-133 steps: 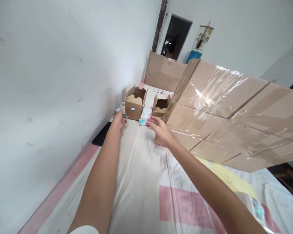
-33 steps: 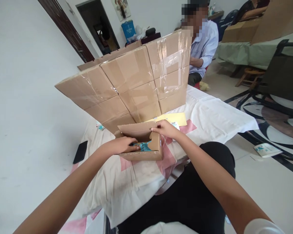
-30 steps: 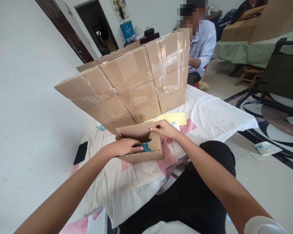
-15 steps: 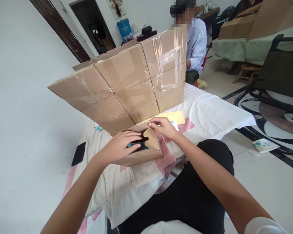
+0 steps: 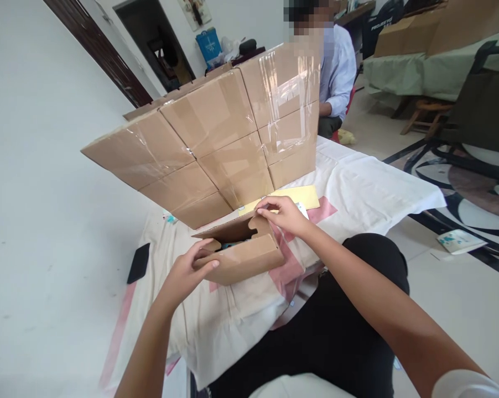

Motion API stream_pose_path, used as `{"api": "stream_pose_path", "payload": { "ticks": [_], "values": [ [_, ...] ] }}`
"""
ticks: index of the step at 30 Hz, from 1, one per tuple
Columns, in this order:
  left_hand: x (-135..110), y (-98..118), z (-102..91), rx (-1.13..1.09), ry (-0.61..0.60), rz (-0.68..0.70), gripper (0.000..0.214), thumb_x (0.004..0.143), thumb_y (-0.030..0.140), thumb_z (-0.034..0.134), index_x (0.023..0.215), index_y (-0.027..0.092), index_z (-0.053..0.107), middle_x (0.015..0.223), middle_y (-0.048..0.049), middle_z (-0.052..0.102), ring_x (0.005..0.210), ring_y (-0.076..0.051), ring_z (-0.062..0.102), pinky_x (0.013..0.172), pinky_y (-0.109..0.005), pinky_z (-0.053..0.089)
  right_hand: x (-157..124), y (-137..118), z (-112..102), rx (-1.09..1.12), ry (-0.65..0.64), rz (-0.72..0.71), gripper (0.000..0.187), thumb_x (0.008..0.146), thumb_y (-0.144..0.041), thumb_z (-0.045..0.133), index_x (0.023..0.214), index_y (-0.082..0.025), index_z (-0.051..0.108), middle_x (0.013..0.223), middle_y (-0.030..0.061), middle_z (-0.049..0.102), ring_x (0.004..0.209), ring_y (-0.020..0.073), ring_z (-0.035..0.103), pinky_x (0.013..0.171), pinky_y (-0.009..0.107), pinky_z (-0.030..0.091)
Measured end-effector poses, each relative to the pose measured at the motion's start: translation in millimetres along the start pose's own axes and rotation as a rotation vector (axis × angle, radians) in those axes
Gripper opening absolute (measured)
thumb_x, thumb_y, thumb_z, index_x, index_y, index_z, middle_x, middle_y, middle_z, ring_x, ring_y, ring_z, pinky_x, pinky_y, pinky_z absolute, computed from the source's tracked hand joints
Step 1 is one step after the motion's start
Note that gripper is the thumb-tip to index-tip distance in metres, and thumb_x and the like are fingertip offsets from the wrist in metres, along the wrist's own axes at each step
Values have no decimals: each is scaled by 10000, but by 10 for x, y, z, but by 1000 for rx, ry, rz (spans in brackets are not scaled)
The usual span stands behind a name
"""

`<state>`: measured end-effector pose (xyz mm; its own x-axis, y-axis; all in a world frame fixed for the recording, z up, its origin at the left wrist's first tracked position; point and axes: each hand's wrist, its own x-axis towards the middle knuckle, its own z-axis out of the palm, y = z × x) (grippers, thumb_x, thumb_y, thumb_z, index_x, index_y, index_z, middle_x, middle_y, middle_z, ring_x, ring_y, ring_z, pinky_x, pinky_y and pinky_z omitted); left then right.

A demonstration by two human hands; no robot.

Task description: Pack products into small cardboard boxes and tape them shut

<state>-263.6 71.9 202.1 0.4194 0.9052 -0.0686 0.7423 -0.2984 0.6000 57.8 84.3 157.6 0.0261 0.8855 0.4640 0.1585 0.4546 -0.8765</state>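
An open cardboard box (image 5: pixel 245 262) sits on the cloth-covered table in front of me, with its top showing a dark inside. Something bluish-green (image 5: pixel 233 244) lies in it, mostly hidden by the walls. My left hand (image 5: pixel 187 273) grips the box's left end, thumb on the near wall and fingers at the left flap. At the far right corner, my right hand (image 5: pixel 285 214) is closed, fingertips pinching the box's edge by the notched right flap (image 5: pixel 263 224).
Behind the box rises a wall of taped cardboard boxes (image 5: pixel 228 149). A yellow sheet (image 5: pixel 297 196) lies at its foot. A black phone (image 5: pixel 139 263) rests on the table's left edge. Another person (image 5: pixel 338 72) sits beyond the stack. A white and teal packet (image 5: pixel 461 241) lies on the floor.
My left hand has moved left and down, from over the box's opening to its left end. More of the near wall and the opening shows now. My right hand stays at the far right corner.
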Motion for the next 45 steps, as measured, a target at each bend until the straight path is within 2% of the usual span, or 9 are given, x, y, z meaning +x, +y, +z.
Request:
{"api": "stream_pose_path", "payload": {
  "ticks": [3, 6, 10, 15, 19, 24, 31, 35, 45],
  "values": [
    [40, 84, 178, 198, 192, 146, 480, 926, 477, 595, 1335, 231, 546, 1285, -107, 689, 1212, -312, 643, 994, -478, 539, -3, 26, 5, 4, -2, 8, 140, 866, -305, 651, 886, -179, 706, 867, 44, 733, 840, 181, 686, 803, 317, 538],
    [33, 201, 374, 531, 331, 405, 326, 946, 236, 505, 1255, 201, 603, 1338, -130, 655, 1247, -334, 603, 997, -510, 493, -17, 6, -5, -6, -12, -4, 123, 872, -291, 639, 889, -183, 696, 863, 36, 729, 837, 174, 682, 799, 308, 536],
    [33, 372, 563, 696, 474, 598, 500, 899, 49, 446, 1348, 228, 572, 1440, -115, 603, 1356, -341, 531, 1068, -527, 425, -33, -96, -101, -39, -149, -36, 104, 853, -254, 641, 883, -185, 712, 895, 33, 738, 856, 170, 686, 818, 299, 531],
    [72, 349, 687, 500, 296, 568, 514, 971, 130, 404, 1482, 198, 404, 1420, -112, 630, 1299, -254, 603, 1057, -454, 496, -31, -201, -295, -88, -354, 42, 108, 772, -181, 658, 835, -189, 745, 870, 18, 752, 841, 180, 689, 798, 300, 533],
    [59, 273, 815, 545, 225, 561, 651, 1001, 389, 512, 1586, 214, 284, 1567, -134, 492, 1457, -312, 463, 1183, -548, 398, -17, -193, -370, -132, -273, 94, 148, 786, -161, 600, 824, -171, 743, 816, 19, 747, 781, 171, 687, 726, 278, 511],
    [151, 147, 782, 557, 214, 553, 682, 980, 459, 552, 1591, 256, 323, 1590, -122, 459, 1464, -324, 452, 1200, -557, 382, -11, -154, -412, -26, -228, 92, 153, 829, -168, 571, 883, -173, 714, 833, 17, 742, 798, 165, 697, 733, 270, 510],
    [380, -143, 555, 546, 211, 606, 687, 966, 456, 584, 1582, 273, 341, 1594, -97, 460, 1477, -296, 436, 1222, -528, 362, -96, -68, -286, -243, -509, 220, 258, 740, -13, 598, 892, -159, 747, 812, -4, 726, 679, 121, 627, 617, 222, 430],
    [383, -160, 581, 556, 252, 629, 671, 951, 438, 597, 1561, 263, 380, 1579, -103, 480, 1460, -301, 460, 1206, -522, 379, -127, -8, -174, -321, -509, 127, 206, 753, -5, 610, 796, -155, 744, 813, 2, 709, 704, 120, 600, 617, 223, 396],
    [385, -189, 595, 572, 298, 594, 669, 949, 440, 592, 1561, 275, 378, 1563, -104, 501, 1451, -301, 472, 1188, -522, 398, -121, 33, -193, -347, -518, 218, 302, 761, -35, 641, 960, -174, 822, 656, -40, 660, 529, 87, 502, 556, 232, 348]
  ]
}}
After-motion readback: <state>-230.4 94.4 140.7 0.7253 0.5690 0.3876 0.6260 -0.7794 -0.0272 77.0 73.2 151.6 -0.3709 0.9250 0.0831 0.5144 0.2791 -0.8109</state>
